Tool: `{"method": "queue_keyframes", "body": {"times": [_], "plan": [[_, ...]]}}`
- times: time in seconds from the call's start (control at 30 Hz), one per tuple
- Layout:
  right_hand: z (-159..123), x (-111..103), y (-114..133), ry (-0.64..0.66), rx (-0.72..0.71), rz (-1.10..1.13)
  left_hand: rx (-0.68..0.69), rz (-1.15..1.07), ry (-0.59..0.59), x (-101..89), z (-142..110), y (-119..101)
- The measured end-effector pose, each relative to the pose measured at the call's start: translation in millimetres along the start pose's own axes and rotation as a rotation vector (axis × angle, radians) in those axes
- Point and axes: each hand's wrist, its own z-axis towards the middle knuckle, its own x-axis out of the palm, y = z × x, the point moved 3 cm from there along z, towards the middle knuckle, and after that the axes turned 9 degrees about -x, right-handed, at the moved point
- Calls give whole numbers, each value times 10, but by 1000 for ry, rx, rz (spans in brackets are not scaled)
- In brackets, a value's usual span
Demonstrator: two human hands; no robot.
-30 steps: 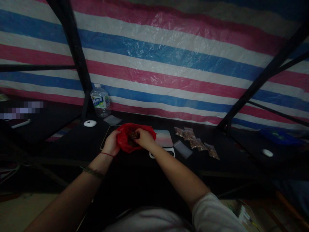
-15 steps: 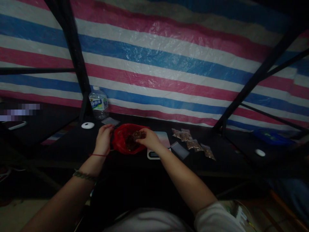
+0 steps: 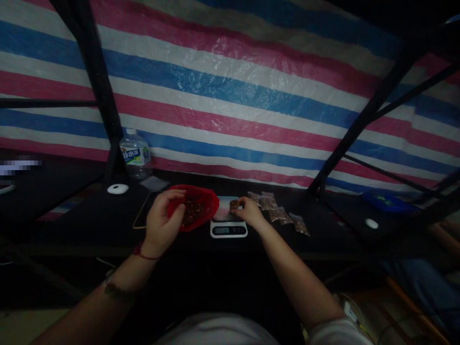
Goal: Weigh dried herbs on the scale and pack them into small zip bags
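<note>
A red plastic bag (image 3: 212,203) stands wide-mouthed on the black table, with loose brown dried bits (image 3: 194,211) inside. At its left rim is my left hand (image 3: 163,223), thumb and fingers apart and curved, overlapping the bag's edge. My right hand (image 3: 247,211) pinches a small clump of brown bits (image 3: 235,205) over the plate of a white kitchen scale (image 3: 229,232). Whether a clear bag wraps this clump is too dim to make out. The scale's display faces me. Just right of that hand lie several small clear bags (image 3: 278,214) filled with brown bits.
A clear plastic bottle (image 3: 135,155) stands at the back left by a black frame post (image 3: 97,81). In front are flat clear bags (image 3: 154,183) and a white oval case (image 3: 118,189). Far right are a blue tray (image 3: 388,202) and another white oval object (image 3: 371,224). Striped sheeting closes the back.
My right hand has moved from inside the red bag to over the scale, carrying the brown clump. My left hand has shifted right and nearer, across the bag's rim. The view has turned slightly.
</note>
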Motion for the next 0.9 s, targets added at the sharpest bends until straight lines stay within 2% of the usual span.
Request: {"method": "queue_keyframes", "body": {"times": [0.07,0.13,0.27,0.37,0.47,0.57,0.7,0.9], "plan": [[-10,46,-57,5,7,-42,181,84,216,182,-193,-160],[-32,14,-99,8,8,-62,253,174,465,360,-363,-234],[-136,-237,-253,-17,60,-120,253,308,895,594,-578,-205],[-260,-365,-373,78,93,-257,228,368,1096,669,-663,-125],[-387,-325,-411,244,88,-349,206,398,1169,692,-707,-42],[-459,-227,-387,345,72,-384,193,416,1181,697,-723,23],[-462,-192,-379,358,100,-444,183,424,1187,694,-711,60],[-435,-217,-415,361,66,-420,177,442,1211,673,-687,58]]}}
